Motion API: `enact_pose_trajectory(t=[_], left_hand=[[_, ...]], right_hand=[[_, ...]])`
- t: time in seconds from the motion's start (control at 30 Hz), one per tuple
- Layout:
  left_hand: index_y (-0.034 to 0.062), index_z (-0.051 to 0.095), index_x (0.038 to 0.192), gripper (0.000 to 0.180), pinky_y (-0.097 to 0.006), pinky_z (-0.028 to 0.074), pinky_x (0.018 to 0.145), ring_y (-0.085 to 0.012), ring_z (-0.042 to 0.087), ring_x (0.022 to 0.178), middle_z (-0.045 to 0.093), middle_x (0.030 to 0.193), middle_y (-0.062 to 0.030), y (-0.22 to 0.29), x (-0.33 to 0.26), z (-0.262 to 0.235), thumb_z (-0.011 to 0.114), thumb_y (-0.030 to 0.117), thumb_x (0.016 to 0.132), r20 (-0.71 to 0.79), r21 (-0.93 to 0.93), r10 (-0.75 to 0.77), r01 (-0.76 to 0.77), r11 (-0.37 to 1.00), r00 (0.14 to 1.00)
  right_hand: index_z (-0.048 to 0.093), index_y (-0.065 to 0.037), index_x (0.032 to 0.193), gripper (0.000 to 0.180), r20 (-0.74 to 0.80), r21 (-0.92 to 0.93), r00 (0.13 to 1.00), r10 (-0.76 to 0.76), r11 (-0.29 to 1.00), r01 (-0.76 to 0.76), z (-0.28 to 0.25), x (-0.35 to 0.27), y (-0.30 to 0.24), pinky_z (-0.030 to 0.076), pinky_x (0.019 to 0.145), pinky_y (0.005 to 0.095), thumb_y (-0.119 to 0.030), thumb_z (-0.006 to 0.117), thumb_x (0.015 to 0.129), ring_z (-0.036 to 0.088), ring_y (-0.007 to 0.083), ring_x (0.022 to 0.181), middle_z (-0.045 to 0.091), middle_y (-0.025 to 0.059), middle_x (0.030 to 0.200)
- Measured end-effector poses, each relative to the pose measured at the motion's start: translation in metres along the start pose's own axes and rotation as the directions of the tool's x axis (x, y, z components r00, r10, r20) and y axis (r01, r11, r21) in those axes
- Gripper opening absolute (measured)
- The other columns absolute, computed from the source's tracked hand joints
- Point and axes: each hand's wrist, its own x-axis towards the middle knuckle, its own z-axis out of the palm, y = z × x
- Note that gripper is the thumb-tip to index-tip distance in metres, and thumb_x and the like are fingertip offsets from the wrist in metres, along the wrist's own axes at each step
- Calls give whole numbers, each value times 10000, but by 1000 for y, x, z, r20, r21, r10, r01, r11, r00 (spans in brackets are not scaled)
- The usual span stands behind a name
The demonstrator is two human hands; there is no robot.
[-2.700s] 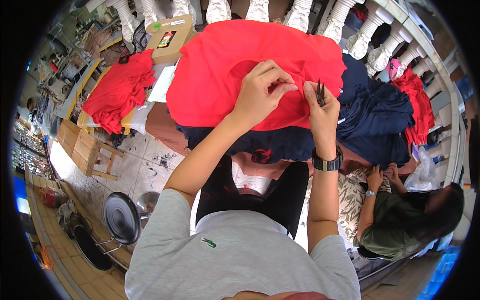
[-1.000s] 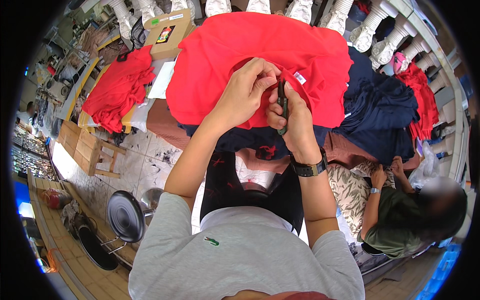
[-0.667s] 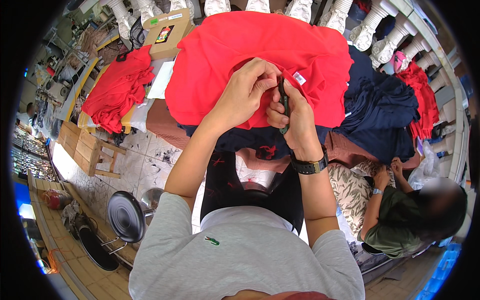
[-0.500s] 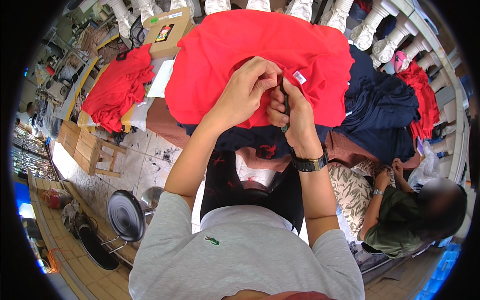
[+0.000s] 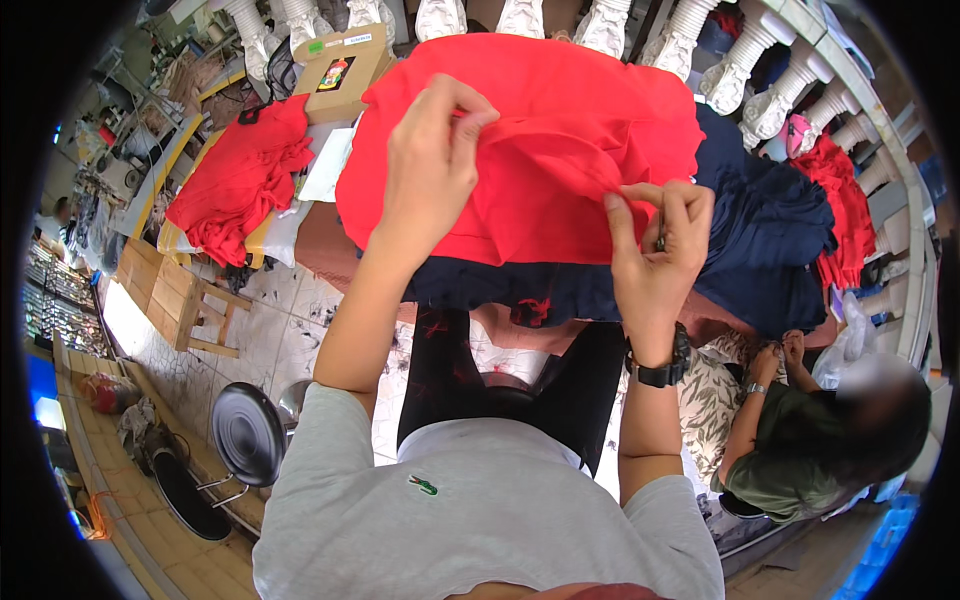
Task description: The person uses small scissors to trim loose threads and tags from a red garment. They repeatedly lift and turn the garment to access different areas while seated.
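A red garment (image 5: 560, 130) lies spread over dark blue clothes (image 5: 760, 250) on a table in front of me. My left hand (image 5: 430, 160) pinches a fold of the red cloth and lifts it. My right hand (image 5: 655, 255) pinches the same fold's lower end, and a small dark tool (image 5: 660, 240) shows between its fingers. A black watch (image 5: 660, 372) sits on my right wrist.
Another red pile (image 5: 240, 180) and a cardboard box (image 5: 340, 70) lie at the left. A person in a green top (image 5: 800, 440) sits low at the right. A wooden stool (image 5: 190, 300) and a round black stool (image 5: 245, 435) stand on the tiled floor; white balusters (image 5: 720, 70) line the far side.
My hands, close together on the cloth before, have drawn apart. The left hand has risen and pulled the red fold up while the right hand holds its lower end.
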Motion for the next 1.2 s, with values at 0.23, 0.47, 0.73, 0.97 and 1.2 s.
enact_pose_trajectory(t=[0.23, 0.47, 0.73, 0.97, 1.2], left_hand=[[17, 613, 962, 262, -339, 511, 783, -225, 638, 962, 612, 930, -83, 22, 7, -1, 686, -61, 723, 132, 173, 106, -129, 976, 985], [5, 528, 844, 239, -353, 513, 756, -271, 622, 909, 563, 918, -128, 1, -8, -34, 514, -151, 664, -394, 148, 130, -77, 986, 910], [3, 498, 836, 229, -340, 526, 897, -253, 649, 990, 596, 974, -129, -20, -28, -36, 463, -169, 690, -349, -141, -33, -17, 990, 936], [3, 521, 959, 228, -316, 501, 924, -216, 609, 1012, 554, 1119, -130, -9, -28, -49, 586, -125, 783, -157, 304, 67, -17, 952, 985], [28, 381, 1064, 326, -344, 505, 650, -221, 668, 734, 657, 889, -156, 59, -127, -24, 637, 222, 1008, 271, -198, -486, 542, 817, 831]], right_hand=[[594, -25, 976, 270, -22, 278, 996, 87, 957, -77, -8, 22, -6, 397, 520, 229, 53, 765, 782, 528, 70, 640, 637, 49, 869], [558, -56, 807, 339, -197, 6, 972, -131, 991, 134, -22, -21, 13, 370, 481, 308, 158, 666, 567, 457, 148, 558, 505, 58, 830], [552, -59, 867, 358, 87, -1, 993, -84, 996, 84, -2, -84, 44, 455, 537, 355, 71, 738, 590, 584, 283, 613, 532, 85, 827], [597, -42, 935, 357, 72, 122, 995, -71, 991, 62, -6, -79, 33, 459, 544, 307, 82, 709, 620, 579, 209, 621, 535, 78, 770], [614, -32, 950, 352, 85, 147, 996, -12, 989, 0, -3, -101, 36, 458, 544, 282, 93, 696, 631, 586, 188, 623, 561, 75, 779]])
